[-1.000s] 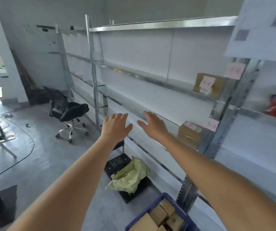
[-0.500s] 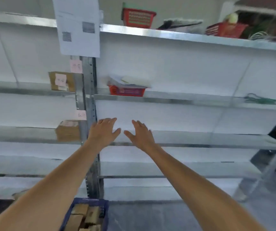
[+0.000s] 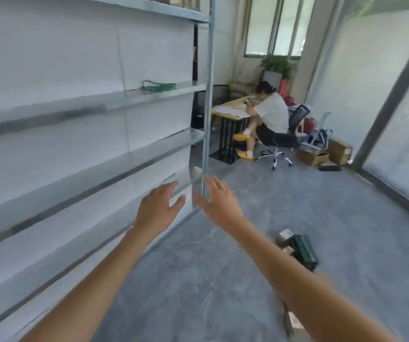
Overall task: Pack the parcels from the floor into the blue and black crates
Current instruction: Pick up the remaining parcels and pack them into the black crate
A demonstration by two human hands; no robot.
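Greys and whites, with small spots of colour

Silver-grey metal shelving (image 3: 114,102) with white back panels; mottled grey concrete floor (image 3: 284,198); at 4 o'clock a dark green box (image 3: 305,250) beside brown cardboard parcels (image 3: 284,236); at 1 o'clock yellow slippers (image 3: 243,137).

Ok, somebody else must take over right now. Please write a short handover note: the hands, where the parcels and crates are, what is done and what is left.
Left hand: open, holds nothing, stretched forward.
Right hand: open, holds nothing, stretched forward.
Parcels: a few small ones lie on the floor to the right, beside a dark green box; another lies partly hidden under the right forearm.
Crates: none in view.
Done: cannot tell from this view.
Left: pick up these floor parcels and carry them to a crate.
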